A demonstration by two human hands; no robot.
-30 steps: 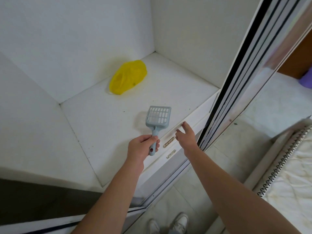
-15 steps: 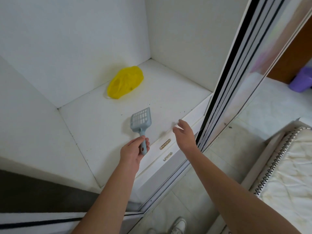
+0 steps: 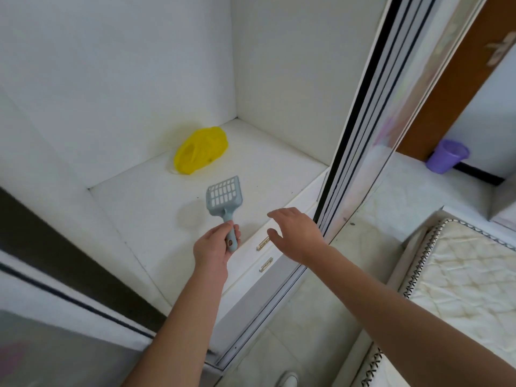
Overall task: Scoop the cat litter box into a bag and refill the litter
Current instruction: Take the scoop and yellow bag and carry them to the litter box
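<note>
My left hand (image 3: 213, 247) grips the handle of a pale blue slotted litter scoop (image 3: 224, 194), whose head points up and away over a white shelf (image 3: 139, 202) inside an open cupboard. A yellow plastic bag (image 3: 200, 150) lies crumpled at the back of that shelf, well beyond the scoop. My right hand (image 3: 296, 233) hovers with spread, relaxed fingers over the shelf's front edge, just right of the scoop, holding nothing. No litter box is in view.
Two drawers with small metal pulls (image 3: 263, 243) sit under the shelf. A sliding door frame (image 3: 360, 129) runs up on the right. Beyond it are a tiled floor, a purple bucket (image 3: 448, 155) and a quilted mattress (image 3: 469, 277).
The view tilted up and right, bringing the purple bucket into sight. My left hand kept its grip and the scoop's head tilted. My right hand lifted off the shelf edge and spread its fingers.
</note>
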